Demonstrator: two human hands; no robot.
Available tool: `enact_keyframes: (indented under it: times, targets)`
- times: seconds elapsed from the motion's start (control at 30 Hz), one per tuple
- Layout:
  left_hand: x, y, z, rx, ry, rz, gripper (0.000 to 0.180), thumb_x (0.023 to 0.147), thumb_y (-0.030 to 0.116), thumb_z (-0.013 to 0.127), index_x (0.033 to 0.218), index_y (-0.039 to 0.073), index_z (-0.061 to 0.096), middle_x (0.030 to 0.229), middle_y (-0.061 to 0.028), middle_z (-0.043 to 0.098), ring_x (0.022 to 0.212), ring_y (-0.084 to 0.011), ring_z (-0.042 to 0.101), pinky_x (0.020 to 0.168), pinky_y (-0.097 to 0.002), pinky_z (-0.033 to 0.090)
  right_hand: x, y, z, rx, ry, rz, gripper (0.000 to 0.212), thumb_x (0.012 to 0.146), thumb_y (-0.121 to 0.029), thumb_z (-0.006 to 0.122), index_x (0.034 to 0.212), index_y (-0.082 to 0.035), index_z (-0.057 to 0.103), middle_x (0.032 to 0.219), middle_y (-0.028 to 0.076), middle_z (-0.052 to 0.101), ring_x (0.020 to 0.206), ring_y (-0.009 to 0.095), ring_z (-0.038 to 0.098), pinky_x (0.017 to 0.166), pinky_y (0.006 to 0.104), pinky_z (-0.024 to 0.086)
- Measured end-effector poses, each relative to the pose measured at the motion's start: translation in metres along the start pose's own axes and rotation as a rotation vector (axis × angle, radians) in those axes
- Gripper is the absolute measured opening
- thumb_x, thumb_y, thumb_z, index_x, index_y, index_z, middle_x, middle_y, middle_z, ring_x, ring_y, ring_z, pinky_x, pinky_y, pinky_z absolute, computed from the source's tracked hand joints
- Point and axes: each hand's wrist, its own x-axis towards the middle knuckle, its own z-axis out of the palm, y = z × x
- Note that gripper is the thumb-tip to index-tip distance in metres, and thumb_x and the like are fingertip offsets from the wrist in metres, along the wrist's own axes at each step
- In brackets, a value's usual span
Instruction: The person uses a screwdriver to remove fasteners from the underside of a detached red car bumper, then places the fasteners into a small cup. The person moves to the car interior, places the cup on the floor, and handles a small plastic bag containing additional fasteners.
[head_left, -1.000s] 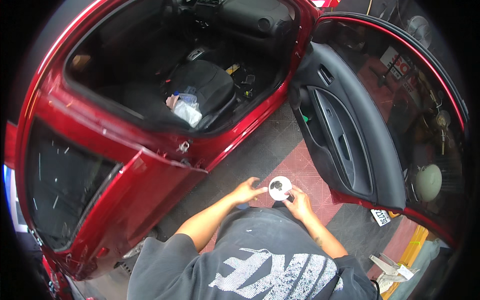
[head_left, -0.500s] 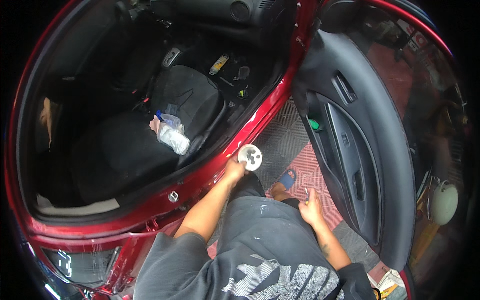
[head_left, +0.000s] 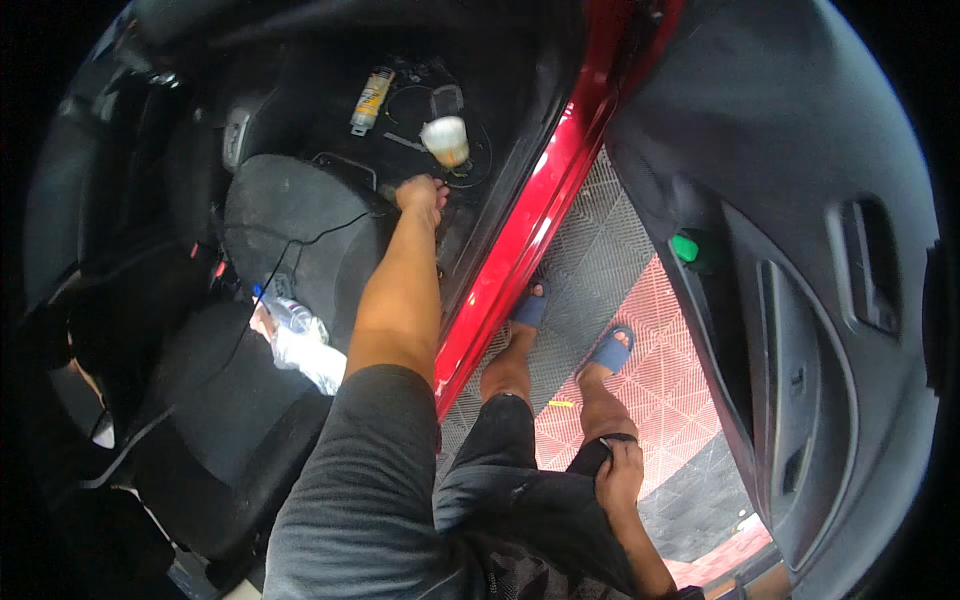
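My left hand reaches over the seat into the footwell. Its fingers are curled near the floor, and whatever is between them is too small to make out. Just beyond the fingertips is a white tapered cup with a yellowish-brown stain at its narrow end, apart from the hand. A yellow and white cartridge-like container lies farther left on the footwell floor. My right hand rests on my right knee, fingers bent over the dark shorts. A thin pale edge shows by its thumb, but I cannot tell what it is.
The red door sill runs beside my left arm. To the right hangs the open car door with a green item in its pocket. A black cable and a white wrapped bundle lie on the dark seat.
My left hand has moved from outside the sill into the footwell and let go of the white cup there. The right hand has come down onto my knee. My view has shifted toward the footwell.
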Motion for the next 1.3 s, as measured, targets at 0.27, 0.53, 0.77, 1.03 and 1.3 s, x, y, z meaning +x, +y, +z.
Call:
enact_keyframes:
  times: [0.27, 0.53, 0.77, 1.03, 1.3]
  targets:
    - [0.045, 0.021, 0.053, 0.736, 0.148, 0.65, 0.098, 0.091, 0.041, 0.081, 0.17, 0.03, 0.024, 0.164, -0.0348, 0.031, 0.148, -0.0476, 0.045, 0.12, -0.0515, 0.042, 0.012, -0.019, 0.041, -0.035, -0.001, 0.123, 0.035, 0.078, -0.003, 0.068, 0.112, -0.008, 0.072, 0.105, 0.02, 0.063, 0.098, 0.044, 0.061, 0.084, 0.0554, 0.049]
    - [0.087, 0.061, 0.101, 1.206, -0.064, 0.731, 0.105, 0.082, 0.047, 0.088, 0.168, 0.024, 0.032, 0.155, -0.026, 0.055, 0.149, -0.0481, 0.045, 0.123, -0.0477, 0.041, 0.024, -0.021, 0.049, 0.022, 0.057, 0.139, 0.028, 0.078, -0.003, 0.067, 0.105, -0.006, 0.071, 0.099, 0.021, 0.064, 0.091, 0.046, 0.062, 0.081, 0.0562, 0.049]
    - [0.048, -0.012, 0.124, 0.797, 0.063, 0.977, 0.057, 0.083, 0.013, 0.086, 0.134, 0.012, 0.061, 0.128, -0.0252, 0.062, 0.118, -0.0465, 0.066, 0.102, -0.0522, 0.054, 0.03, -0.029, 0.048, 0.023, 0.044, 0.138, 0.024, 0.077, -0.003, 0.067, 0.101, -0.005, 0.071, 0.097, 0.021, 0.065, 0.089, 0.046, 0.062, 0.079, 0.0563, 0.05]
    - [0.044, -0.012, 0.188, 0.669, 0.06, 0.952, 0.039, 0.083, 0.01, 0.085, 0.117, 0.007, 0.066, 0.129, -0.0254, 0.061, 0.113, -0.0472, 0.066, 0.1, -0.0512, 0.054, 0.036, -0.014, 0.053, 0.031, 0.077, 0.128, 0.022, 0.079, -0.004, 0.066, 0.1, -0.005, 0.07, 0.097, 0.023, 0.066, 0.091, 0.046, 0.063, 0.081, 0.0562, 0.05]
    - [0.07, 0.019, 0.15, 1.019, 0.252, 0.984, 0.057, 0.082, 0.012, 0.08, 0.134, 0.003, 0.059, 0.129, -0.025, 0.062, 0.127, -0.0447, 0.059, 0.106, -0.0513, 0.052, 0.027, -0.002, 0.067, 0.015, 0.07, 0.252, 0.021, 0.08, -0.008, 0.068, 0.101, -0.006, 0.071, 0.099, 0.024, 0.068, 0.094, 0.047, 0.064, 0.082, 0.0568, 0.051]
